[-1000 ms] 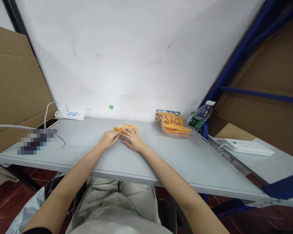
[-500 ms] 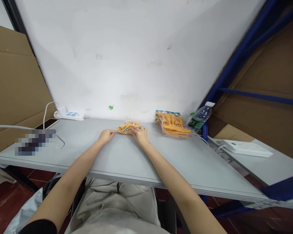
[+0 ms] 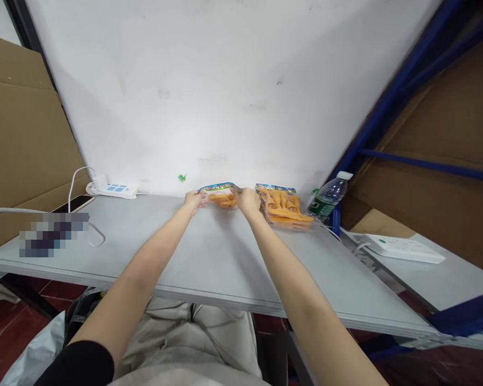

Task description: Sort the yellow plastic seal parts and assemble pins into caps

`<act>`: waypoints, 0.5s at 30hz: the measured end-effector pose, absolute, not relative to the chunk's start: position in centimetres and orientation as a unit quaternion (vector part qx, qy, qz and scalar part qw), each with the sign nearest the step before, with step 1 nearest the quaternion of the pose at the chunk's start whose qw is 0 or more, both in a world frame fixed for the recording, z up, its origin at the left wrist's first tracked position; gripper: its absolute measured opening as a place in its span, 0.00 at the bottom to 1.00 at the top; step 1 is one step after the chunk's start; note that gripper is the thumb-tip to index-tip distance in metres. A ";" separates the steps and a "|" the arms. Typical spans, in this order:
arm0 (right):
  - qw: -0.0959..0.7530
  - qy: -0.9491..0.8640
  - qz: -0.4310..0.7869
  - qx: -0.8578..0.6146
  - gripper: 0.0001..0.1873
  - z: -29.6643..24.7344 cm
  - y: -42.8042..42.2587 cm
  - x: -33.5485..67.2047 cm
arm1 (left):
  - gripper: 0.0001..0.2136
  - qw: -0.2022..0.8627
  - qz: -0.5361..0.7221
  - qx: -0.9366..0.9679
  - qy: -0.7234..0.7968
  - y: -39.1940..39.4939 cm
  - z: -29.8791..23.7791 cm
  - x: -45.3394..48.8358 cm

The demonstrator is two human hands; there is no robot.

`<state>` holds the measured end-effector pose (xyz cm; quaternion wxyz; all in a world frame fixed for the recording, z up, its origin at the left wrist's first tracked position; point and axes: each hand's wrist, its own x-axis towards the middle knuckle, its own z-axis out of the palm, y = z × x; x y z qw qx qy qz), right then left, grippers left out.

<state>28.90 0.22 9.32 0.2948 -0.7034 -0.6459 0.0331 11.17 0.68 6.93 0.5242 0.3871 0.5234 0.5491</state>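
Between my hands hangs a clear plastic bag of orange toys (image 3: 224, 200), its colourful printed header on top, near the wall at the back of the table. My left hand (image 3: 194, 200) is closed on the bag's left upper edge. The right upper edge is in the grip of my right hand (image 3: 248, 200). Just right of that hand lies a pile of similar bagged orange toys (image 3: 284, 206), each with a printed header. The exact kind of toy is too small to make out.
A water bottle (image 3: 330, 194) leans by the blue frame beyond the pile. Power strips sit at the back left (image 3: 112, 189) and on the right-hand surface (image 3: 402, 247). A phone (image 3: 78, 203), white cables and a blurred-out object (image 3: 52, 236) occupy the table's left (image 3: 116, 246).
The bag has been raised from lying on the table, and its header now faces up. Both hands have moved farther back and apart, to its two upper sides.
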 end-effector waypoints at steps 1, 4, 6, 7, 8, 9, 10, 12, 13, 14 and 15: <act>0.347 -0.636 0.082 -0.685 0.25 9.4 0.4 29.1 | 0.06 0.524 0.563 0.380 0.514 0.7 7.4 11.1; 0.514 -0.588 0.235 -0.578 0.22 9.3 0.9 29.2 | 0.06 0.529 0.605 0.366 0.470 0.5 8.8 10.9; 0.585 -0.561 0.286 -0.511 0.22 9.2 0.8 28.8 | 0.06 0.535 0.630 0.363 0.429 0.2 9.5 10.7; 0.605 -0.555 0.295 -0.488 0.22 9.2 0.6 28.6 | 0.06 0.539 0.641 0.364 0.408 -0.1 9.8 10.6; 0.619 -0.554 0.295 -0.471 0.23 9.3 0.3 28.4 | 0.06 0.542 0.649 0.366 0.387 -0.3 10.1 10.5; 0.631 -0.558 0.290 -0.455 0.23 9.5 0.0 28.2 | 0.06 0.545 0.656 0.370 0.368 -0.6 10.4 10.3; 0.641 -0.564 0.283 -0.438 0.25 9.7 -0.5 28.0 | 0.06 0.547 0.661 0.376 0.350 -0.9 10.6 10.0; 0.657 -0.582 0.268 -0.397 0.28 10.3 -1.6 27.5 | 0.09 0.546 0.670 0.390 0.318 -1.6 10.8 9.4; 0.665 -0.591 0.262 -0.374 0.30 10.7 -2.3 27.3 | 0.12 0.541 0.676 0.398 0.305 -2.0 10.8 9.0; 0.671 -0.599 0.259 -0.351 0.33 10.9 -3.0 27.1 | 0.16 0.533 0.682 0.403 0.297 -2.3 10.8 8.7; 0.676 -0.605 0.257 -0.331 0.36 11.2 -3.6 26.9 | 0.19 0.525 0.688 0.404 0.296 -2.7 10.6 8.3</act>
